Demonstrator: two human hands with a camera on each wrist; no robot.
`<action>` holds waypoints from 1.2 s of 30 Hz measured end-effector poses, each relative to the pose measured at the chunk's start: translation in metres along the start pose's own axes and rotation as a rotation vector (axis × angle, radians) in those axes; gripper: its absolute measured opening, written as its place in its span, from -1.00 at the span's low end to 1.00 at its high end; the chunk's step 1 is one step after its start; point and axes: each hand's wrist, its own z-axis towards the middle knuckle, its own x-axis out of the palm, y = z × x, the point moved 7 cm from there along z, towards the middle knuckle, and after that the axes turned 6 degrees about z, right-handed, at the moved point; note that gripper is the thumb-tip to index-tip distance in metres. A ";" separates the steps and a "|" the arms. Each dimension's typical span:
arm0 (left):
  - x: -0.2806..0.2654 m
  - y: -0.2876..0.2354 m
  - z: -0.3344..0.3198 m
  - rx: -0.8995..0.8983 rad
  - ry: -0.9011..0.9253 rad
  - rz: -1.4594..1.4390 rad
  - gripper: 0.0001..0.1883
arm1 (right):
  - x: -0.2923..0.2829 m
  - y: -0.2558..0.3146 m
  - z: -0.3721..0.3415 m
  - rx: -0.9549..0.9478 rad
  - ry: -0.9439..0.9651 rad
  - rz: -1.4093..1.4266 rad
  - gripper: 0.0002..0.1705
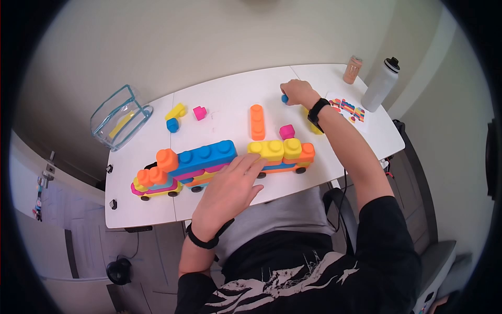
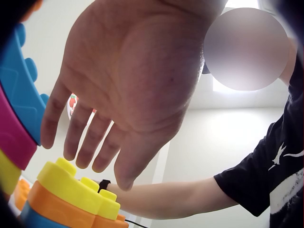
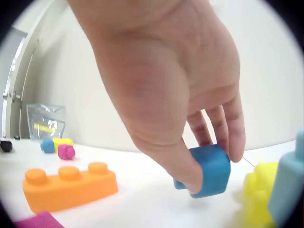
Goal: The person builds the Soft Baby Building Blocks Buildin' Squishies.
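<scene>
In the right wrist view, my right hand pinches a small blue block between thumb and fingers, close over the white table. The head view has this right hand at the far side of the table. My left hand is spread over a toy train of stacked blocks on black wheels, between a long blue block and a wagon topped with a yellow block. Seen from the left wrist, its fingers are straight, fingertips just above the yellow studs, and the palm holds nothing.
A long orange block and a pink block lie behind the train. Farther left are yellow, blue and pink blocks and a clear bag. A printed sheet, a can and a bottle are at right.
</scene>
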 end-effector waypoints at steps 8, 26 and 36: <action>0.000 0.005 0.001 -0.022 -0.047 0.029 -0.36 | -0.085 0.026 -0.119 -0.072 -0.079 0.718 -0.39; 0.008 0.003 0.009 -0.009 -0.037 0.053 -0.36 | -0.064 0.033 -0.218 -0.172 -0.033 0.888 -0.54; 0.010 0.006 0.007 -0.028 -0.034 0.010 -0.40 | -0.061 0.036 -0.221 -0.210 0.062 0.925 -0.51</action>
